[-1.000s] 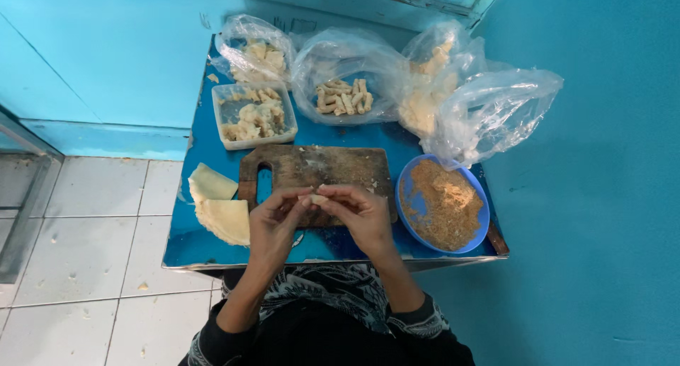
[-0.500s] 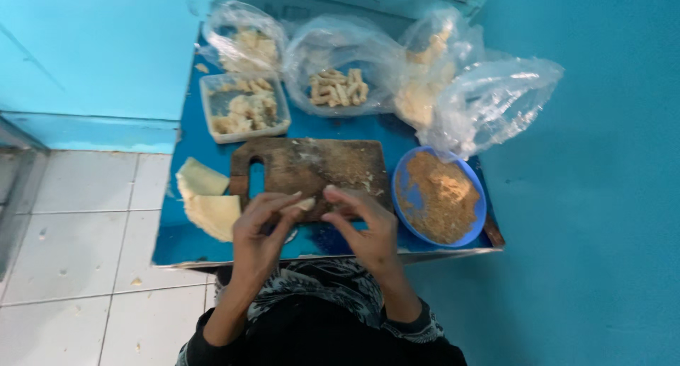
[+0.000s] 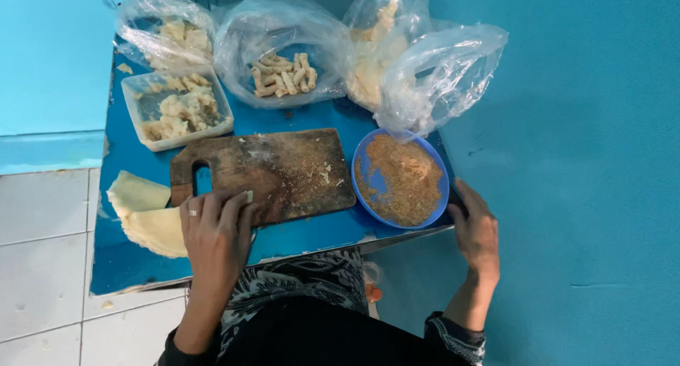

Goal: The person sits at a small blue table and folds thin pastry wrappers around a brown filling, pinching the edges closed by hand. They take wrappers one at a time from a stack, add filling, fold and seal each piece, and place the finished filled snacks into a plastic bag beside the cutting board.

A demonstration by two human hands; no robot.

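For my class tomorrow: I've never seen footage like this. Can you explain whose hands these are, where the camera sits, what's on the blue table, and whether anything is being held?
There is no machine here: a person wears a camera on the head, so you look down at their own two bare hands. The left hand, with a ring, rests on the near edge of a wooden cutting board. The right hand grips the right edge of the blue table, beside a blue bowl of brown crumbs. Neither hand seems to hold food. Pale thin sheets lie at the left. Behind the board sit a clear tub of pale pieces and several clear plastic bags, one showing small rolled sticks.
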